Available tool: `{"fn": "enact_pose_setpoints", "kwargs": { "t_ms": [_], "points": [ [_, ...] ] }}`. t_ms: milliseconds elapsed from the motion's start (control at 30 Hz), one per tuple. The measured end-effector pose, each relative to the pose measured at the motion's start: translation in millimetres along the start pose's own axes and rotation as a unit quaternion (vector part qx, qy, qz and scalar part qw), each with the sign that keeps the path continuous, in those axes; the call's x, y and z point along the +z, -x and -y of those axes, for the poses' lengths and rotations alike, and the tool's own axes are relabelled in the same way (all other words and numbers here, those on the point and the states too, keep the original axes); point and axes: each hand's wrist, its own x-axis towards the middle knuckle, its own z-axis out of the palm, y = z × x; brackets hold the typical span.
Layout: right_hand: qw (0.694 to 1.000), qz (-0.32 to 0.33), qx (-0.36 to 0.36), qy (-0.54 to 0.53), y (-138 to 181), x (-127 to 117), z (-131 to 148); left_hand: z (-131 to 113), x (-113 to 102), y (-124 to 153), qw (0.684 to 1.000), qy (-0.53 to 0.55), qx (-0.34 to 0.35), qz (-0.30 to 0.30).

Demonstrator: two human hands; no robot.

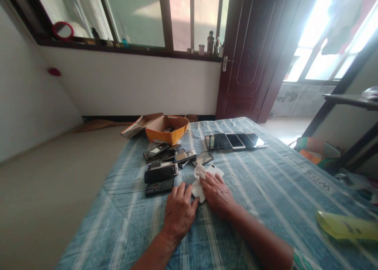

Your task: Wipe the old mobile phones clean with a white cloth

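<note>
My right hand (217,193) lies on a white cloth (198,182), pressing it down onto a white phone (215,170) on the striped blue bedcover (265,191); its fingers are bent over the cloth. My left hand (179,210) rests flat beside it, fingers stretched out, its thumb touching the cloth's near edge. Just left of both hands lie a black keypad phone (159,187) and a black phone (161,172).
A pile of several old phones (174,155) sits beyond the hands, with an open orange cardboard box (167,129) behind it. A row of several smartphones (234,141) lies at the far right. A yellow-green bag (345,224) is at the right edge. A dark door (251,53) stands behind.
</note>
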Motion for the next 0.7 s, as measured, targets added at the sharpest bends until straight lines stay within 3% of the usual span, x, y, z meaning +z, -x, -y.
{"fn": "enact_pose_setpoints", "kwargs": {
  "t_ms": [200,500,700],
  "points": [
    [0.998,0.007,-0.053,-0.018,26,-2,9,-1,-2,0,1.000,0.007,-0.004,0.005],
    [0.997,-0.011,-0.038,-0.070,-5,6,17,1,-3,0,1.000,0.021,-0.011,0.015],
    [0.996,-0.015,-0.052,-0.065,25,3,16,2,3,3,1.000,0.015,-0.022,0.007]
  ]
}}
